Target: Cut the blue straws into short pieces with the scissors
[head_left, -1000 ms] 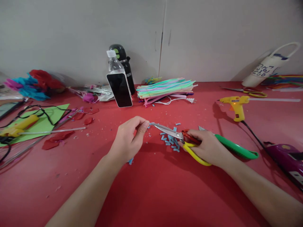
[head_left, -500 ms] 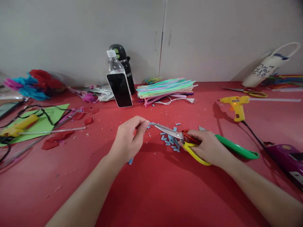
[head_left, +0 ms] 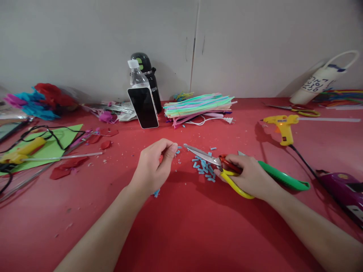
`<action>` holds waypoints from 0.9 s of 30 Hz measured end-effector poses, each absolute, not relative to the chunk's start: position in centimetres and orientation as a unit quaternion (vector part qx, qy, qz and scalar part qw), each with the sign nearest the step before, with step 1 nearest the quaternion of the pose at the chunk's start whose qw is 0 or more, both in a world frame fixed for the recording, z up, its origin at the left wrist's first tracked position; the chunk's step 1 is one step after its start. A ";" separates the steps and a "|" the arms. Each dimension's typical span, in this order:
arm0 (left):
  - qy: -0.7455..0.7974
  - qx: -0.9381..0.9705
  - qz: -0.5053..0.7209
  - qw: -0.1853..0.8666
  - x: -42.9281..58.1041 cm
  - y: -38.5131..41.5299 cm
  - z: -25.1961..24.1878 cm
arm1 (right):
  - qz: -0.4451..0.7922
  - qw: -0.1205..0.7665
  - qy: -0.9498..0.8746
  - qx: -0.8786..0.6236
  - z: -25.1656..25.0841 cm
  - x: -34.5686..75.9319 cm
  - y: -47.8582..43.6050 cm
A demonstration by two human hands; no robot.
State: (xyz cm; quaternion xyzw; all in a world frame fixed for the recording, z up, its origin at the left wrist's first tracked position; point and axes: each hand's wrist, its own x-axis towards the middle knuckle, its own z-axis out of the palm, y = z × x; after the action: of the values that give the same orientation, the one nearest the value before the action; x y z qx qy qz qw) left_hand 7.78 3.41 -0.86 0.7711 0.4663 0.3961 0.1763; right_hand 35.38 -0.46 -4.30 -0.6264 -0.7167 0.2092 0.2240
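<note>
My left hand [head_left: 155, 162] is closed in a pinch, thumb against forefinger. A bit of blue strip [head_left: 179, 147] shows at its fingertips; the rest is hidden by the fingers. My right hand [head_left: 248, 175] is wrapped round the red and yellow handles of a pair of scissors [head_left: 202, 154]. Their blades look closed and point left, the tip a short gap from my left fingertips, with a small pale blue bit at the tip. Beneath the blades lies a loose pile of short blue cut pieces [head_left: 204, 166]. More blue bits [head_left: 156, 193] show below my left palm.
A green-handled tool [head_left: 283, 176] lies beside my right hand. Behind it rests a yellow glue gun [head_left: 283, 126] with its cord. Pastel pipe cleaners [head_left: 198, 107], a phone [head_left: 143, 107] and bottles stand at the back. Another glue gun [head_left: 25, 151] lies on green paper [head_left: 66, 136] at left.
The scissors have drawn slightly right, away from my left fingertips, and a gap now shows where the blue strip met the blades. My left hand stays in place.
</note>
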 end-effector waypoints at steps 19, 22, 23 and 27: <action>0.464 0.775 0.388 0.185 8.1 3.3 -0.6 | 0.213 0.216 -0.722 -0.622 -4.4 35.3 -0.5; 0.465 0.775 0.386 0.184 8.0 3.3 -0.6 | 0.208 0.215 -0.729 -0.616 -4.4 35.4 -0.4; 0.464 0.776 0.386 0.183 8.1 3.3 -0.6 | 0.204 0.214 -0.731 -0.614 -4.4 35.5 -0.4; 0.463 0.776 0.388 0.179 8.2 3.3 -0.5 | 0.199 0.214 -0.734 -0.612 -4.5 35.5 -0.4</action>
State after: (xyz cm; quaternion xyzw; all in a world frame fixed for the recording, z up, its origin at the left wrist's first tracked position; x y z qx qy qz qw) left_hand 8.16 3.25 -0.51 0.7760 0.4635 0.3884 0.1795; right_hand 35.50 -0.37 -4.48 -0.6123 -0.7345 0.1994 0.2142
